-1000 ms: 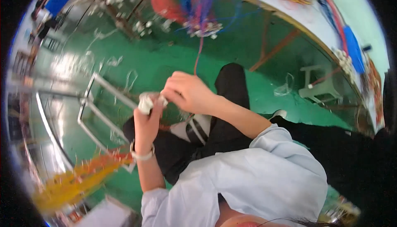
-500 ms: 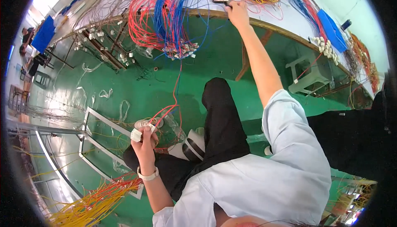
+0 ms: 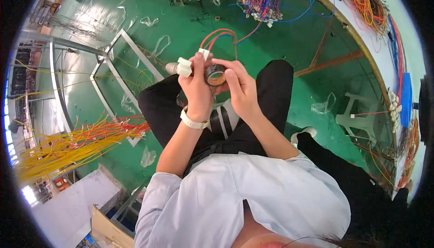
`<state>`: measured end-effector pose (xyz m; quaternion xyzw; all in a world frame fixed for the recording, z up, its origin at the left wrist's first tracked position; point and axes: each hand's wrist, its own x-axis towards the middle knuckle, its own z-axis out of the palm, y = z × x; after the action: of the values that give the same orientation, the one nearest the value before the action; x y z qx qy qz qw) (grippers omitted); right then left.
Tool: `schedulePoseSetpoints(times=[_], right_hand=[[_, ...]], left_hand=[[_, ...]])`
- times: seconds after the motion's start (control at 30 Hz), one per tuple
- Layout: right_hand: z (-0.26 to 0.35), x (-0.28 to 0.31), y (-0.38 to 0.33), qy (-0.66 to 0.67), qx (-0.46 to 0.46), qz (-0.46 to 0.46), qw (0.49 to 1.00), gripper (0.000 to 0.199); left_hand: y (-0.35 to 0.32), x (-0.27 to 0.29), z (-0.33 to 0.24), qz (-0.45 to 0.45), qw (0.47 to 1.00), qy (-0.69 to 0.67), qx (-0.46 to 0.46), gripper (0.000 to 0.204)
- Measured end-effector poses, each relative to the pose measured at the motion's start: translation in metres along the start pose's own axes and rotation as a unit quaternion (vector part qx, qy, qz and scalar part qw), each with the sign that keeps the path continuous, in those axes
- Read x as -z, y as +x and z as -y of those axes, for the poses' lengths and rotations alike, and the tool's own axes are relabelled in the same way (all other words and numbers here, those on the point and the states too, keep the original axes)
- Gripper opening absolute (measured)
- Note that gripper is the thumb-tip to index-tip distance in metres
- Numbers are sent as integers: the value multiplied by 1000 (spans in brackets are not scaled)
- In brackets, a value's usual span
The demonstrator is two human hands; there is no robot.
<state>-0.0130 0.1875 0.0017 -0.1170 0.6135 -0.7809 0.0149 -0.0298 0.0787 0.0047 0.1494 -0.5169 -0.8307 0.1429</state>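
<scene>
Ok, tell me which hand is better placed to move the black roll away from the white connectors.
Probably the right hand: its thumb and index finger are at the black roll, while the left hand holds the white connectors.

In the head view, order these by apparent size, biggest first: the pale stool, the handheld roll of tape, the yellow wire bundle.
1. Yellow wire bundle
2. Pale stool
3. Roll of tape, partly covered, yet plainly smallest despite seeming nearest the camera.

The white table [image 3: 384,61] bears coiled yellow-and-red wires [image 3: 367,4]; the green floor [image 3: 312,94] holds a stool [image 3: 357,120] and, apparently, crumpled clear plastic [image 3: 148,157].
</scene>
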Motion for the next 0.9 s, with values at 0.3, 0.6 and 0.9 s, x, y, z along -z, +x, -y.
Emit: schedulePoseSetpoints(times=[0.3, 0.6, 0.9], right_hand=[[7, -2, 10, -103, -19, -42, 994, 17], [6, -24, -7, -280, 292, -66, 912, 6], [-3, -10, 19, -250, 265, -205, 908, 7]], left_hand=[[-2, 13, -5, -20, 931, 266, -248, 18], [-15, 15, 0, -12, 911, 284, -298, 14], [-26, 21, 11, 72, 964, 179, -185, 19]])
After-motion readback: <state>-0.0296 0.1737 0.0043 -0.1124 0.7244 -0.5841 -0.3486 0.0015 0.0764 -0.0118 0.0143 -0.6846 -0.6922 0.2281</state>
